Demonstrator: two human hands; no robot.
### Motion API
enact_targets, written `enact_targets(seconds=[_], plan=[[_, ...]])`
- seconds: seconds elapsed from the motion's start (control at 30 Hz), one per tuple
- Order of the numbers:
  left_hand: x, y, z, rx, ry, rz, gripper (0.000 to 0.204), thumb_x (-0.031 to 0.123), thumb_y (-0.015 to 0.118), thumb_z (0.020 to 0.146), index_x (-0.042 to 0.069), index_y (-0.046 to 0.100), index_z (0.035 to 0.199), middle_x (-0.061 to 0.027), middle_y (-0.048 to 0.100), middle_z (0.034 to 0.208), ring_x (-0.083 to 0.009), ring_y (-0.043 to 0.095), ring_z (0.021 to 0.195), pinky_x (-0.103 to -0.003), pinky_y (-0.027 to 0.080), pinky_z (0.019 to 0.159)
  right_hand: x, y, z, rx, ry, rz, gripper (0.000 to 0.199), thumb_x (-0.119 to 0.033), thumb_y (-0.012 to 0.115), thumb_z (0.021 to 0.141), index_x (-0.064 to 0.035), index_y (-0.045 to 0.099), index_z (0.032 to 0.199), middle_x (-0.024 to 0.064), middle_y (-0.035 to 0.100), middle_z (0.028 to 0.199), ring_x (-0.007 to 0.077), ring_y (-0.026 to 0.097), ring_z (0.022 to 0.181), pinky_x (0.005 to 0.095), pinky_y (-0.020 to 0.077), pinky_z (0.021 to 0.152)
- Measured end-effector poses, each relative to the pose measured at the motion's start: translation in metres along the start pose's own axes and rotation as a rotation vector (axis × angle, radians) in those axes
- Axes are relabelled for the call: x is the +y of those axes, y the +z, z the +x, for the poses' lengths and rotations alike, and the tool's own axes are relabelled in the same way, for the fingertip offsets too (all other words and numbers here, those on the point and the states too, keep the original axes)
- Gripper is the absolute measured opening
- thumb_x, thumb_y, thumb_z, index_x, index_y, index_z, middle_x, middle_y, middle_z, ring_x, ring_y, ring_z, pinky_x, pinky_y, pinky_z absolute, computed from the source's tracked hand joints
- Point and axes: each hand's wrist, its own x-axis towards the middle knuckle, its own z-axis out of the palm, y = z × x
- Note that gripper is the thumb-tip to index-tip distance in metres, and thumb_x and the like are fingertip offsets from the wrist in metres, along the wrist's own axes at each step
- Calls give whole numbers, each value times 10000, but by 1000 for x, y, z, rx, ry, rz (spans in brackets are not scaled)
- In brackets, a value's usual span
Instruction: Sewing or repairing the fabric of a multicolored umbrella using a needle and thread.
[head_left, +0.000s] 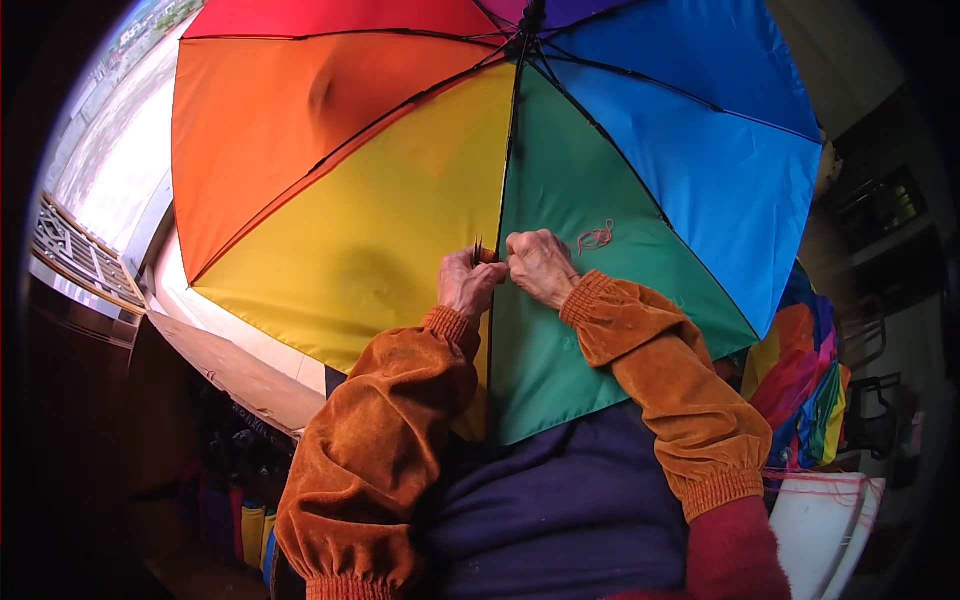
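An open umbrella [400,220] with rainbow panels lies inside up across my lap, its black ribs meeting at the top. At the rib [508,150] between the yellow and green panels, my hands work close together. My left hand [470,282] is closed, with the dark, thin points of what look like thread snips [478,250] sticking up from its fingers. Just right of the rib my right hand [540,267] is pinched shut; anything between its fingertips is hidden. A loose tangle of pinkish thread [597,236] rests on the green panel.
Folded rainbow fabric [800,370] is heaped at the right, above a white board [820,520] with red threads over it. Cardboard [235,370] sticks out at the left beneath the umbrella. Several more coloured items [250,530] sit in shadow at lower left.
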Motion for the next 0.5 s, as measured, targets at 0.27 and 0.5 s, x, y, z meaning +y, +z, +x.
enact_targets(seconds=[0.27, 0.5], plan=[[24, -4, -13, 149, -291, -421, 122, 39, 532, 738, -29, 538, 839, -131, 600, 687, -64, 368, 407, -210, 258, 340, 6, 1, -7, -49, -117, 45, 47, -44, 509, 615, 1, 513, 602, 225, 534, 610, 423, 543, 631, 476, 446, 574], [17, -4, -17, 35, -236, -421, 170, 62, 514, 760, -43, 530, 893, -148, 610, 730, -76, 411, 464, -204, 300, 387, 12, 1, -5, -125, -109, 112, 27, -26, 517, 621, -8, 524, 602, 208, 536, 603, 398, 549, 612, 452, 457, 564]])
